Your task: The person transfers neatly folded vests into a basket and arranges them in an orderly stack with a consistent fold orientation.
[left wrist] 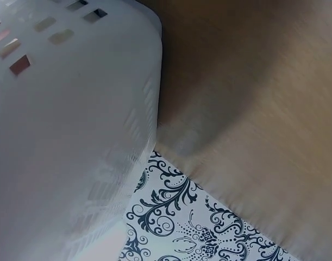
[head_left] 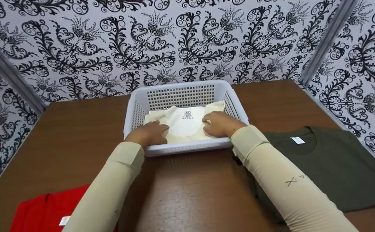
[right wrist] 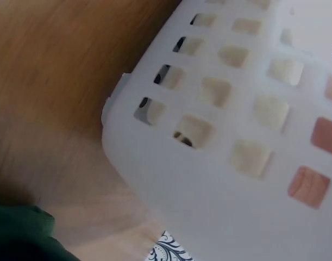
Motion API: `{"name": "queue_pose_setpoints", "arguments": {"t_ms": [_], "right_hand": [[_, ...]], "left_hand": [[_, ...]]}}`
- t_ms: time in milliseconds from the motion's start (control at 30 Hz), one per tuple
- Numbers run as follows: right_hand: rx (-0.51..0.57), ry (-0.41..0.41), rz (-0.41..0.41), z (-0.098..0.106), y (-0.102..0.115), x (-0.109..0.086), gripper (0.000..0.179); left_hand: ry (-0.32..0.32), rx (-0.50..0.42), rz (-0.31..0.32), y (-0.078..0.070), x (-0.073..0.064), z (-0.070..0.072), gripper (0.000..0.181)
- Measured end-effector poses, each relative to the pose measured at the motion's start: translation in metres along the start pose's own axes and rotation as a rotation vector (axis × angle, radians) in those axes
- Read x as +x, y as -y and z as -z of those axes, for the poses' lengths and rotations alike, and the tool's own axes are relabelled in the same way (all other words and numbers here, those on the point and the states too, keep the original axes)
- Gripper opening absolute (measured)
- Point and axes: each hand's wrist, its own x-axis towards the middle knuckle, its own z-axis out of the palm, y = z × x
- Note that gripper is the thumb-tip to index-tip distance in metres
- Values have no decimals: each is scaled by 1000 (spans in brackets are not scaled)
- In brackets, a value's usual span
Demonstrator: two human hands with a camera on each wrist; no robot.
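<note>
A folded cream T-shirt (head_left: 181, 124) with a dark print inside its neck lies in a white plastic basket (head_left: 187, 149). Both hands reach over the near rim into the basket. At the shirt's left side, my left hand (head_left: 149, 132) holds the cloth with bent fingers. My right hand (head_left: 221, 124) grips the opposite side near the collar, its thumb and index finger curved toward each other. Fingertips are partly hidden in the fabric. The left wrist view shows the basket's outer wall (left wrist: 73, 119); through holes in the basket (right wrist: 220, 179), the right wrist view shows cream cloth and bits of skin.
A dark green T-shirt (head_left: 332, 167) lies flat on the brown table (head_left: 181, 190) at the right. At the lower left is a red garment (head_left: 42, 209) with a white label, partly behind the left sleeve. Patterned panels (head_left: 174, 42) stand behind and beside the table.
</note>
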Motion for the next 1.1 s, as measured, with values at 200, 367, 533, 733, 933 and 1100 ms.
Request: {"name": "queue_pose_setpoints", "arguments": {"t_ms": [200, 367, 533, 733, 933, 1100], "right_hand": [[3, -5, -15, 2, 2, 2, 47], [18, -19, -20, 1, 2, 3, 45], [59, -117, -11, 2, 3, 7, 35], [133, -422, 80, 6, 10, 2, 25], [80, -897, 429, -9, 20, -59, 11], [-57, -983, 726, -22, 14, -126, 13]], "left_hand": [[-23, 1, -5, 0, -1, 1, 67], [-35, 6, 0, 0, -1, -1, 67], [-32, 31, -8, 1, 1, -1, 65], [6, 31, -33, 4, 0, -4, 62], [10, 2, -38, 0, -2, -3, 61], [20, 19, -39, 3, -6, 3, 62]]}}
